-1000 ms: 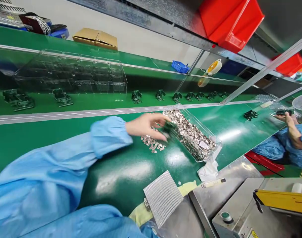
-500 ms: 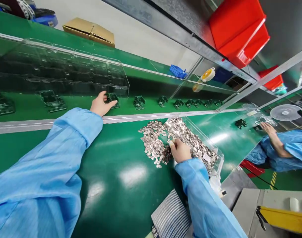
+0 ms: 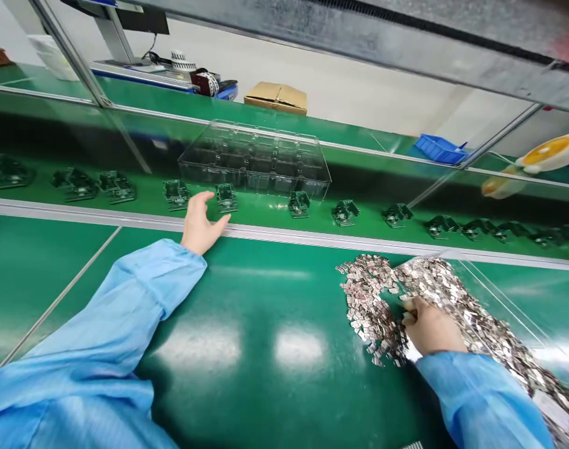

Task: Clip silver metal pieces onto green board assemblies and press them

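My left hand [image 3: 203, 223] is open, thumb and fingers apart, just left of a small green circuit board [image 3: 226, 197] on the green strip behind the metal rail. I see no board in its grasp. Another circuit board [image 3: 176, 194] lies just to the left, beyond the fingers. My right hand [image 3: 432, 327] is closed at the right edge of a pile of small silvery metal parts [image 3: 369, 302]; its fingertips are pinched, and what they hold is hidden. Beside and beneath it, a clear tray full of the same parts [image 3: 487, 337] slants away to the right.
Several more circuit boards [image 3: 344, 212] stand in a row along the strip. Behind them is a clear compartmented plastic tray [image 3: 256, 163]. A metal rail [image 3: 284, 235] crosses the bench. Farther back are a cardboard box [image 3: 275, 98], a blue bin [image 3: 439, 149] and a yellow-and-white fan [image 3: 553, 153].
The view has turned left. My left hand has left the board by the clear tray's right end and moved left to another board, fingers spread. My right hand stays at the metal parts.
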### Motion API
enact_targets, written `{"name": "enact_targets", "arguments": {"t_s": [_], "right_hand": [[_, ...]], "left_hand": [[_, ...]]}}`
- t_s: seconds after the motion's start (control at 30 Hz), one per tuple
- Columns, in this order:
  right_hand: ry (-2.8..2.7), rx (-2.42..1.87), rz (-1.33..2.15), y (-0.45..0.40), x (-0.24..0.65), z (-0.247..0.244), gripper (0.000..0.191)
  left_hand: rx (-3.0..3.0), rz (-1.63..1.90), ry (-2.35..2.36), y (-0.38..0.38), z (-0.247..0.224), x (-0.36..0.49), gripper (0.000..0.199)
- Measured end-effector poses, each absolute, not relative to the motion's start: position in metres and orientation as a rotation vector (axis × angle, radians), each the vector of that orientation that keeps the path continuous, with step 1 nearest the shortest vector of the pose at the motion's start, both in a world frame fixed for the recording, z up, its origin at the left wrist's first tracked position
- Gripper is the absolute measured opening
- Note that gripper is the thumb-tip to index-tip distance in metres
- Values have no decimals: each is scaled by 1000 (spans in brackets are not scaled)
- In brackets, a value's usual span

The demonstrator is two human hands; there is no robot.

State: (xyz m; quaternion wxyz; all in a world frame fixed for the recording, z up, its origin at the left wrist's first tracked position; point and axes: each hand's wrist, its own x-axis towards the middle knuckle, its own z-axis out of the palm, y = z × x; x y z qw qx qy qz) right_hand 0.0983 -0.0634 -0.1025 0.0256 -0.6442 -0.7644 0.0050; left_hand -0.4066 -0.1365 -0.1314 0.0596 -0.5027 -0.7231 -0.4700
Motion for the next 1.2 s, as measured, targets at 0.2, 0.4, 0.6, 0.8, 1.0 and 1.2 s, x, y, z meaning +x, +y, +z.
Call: {"name": "enact_targets", "arguments": {"t_s": [0.2,0.4,0.6,0.8,1.0,1.2], "right_hand": [[-2352,-2109,7,-78,91,-96,11],[-2305,-1976,6,-90,101,-108,13],[-2209,-1748,74,-117,106,-92,11],[-2363,-1200,237,-203,63,-74,17],[-2696,-830,101,-230,31,-108,21],[-2466,-907,403,-237,49,-99,23]], "left_hand": [[-1335,-1449,-2477,-81,-138,-439,102],[-1272,-1459,-2649,-73,-127,-431,83],[-1743,-1776,-2219,-130,-117,-332,67],[-2599,-1438,-2111,-199,-123,-239,65],[-2706,-1166,-2144,-219,-120,-236,93],[-2762,-944,-2108,-220,-125,-240,100]]}}
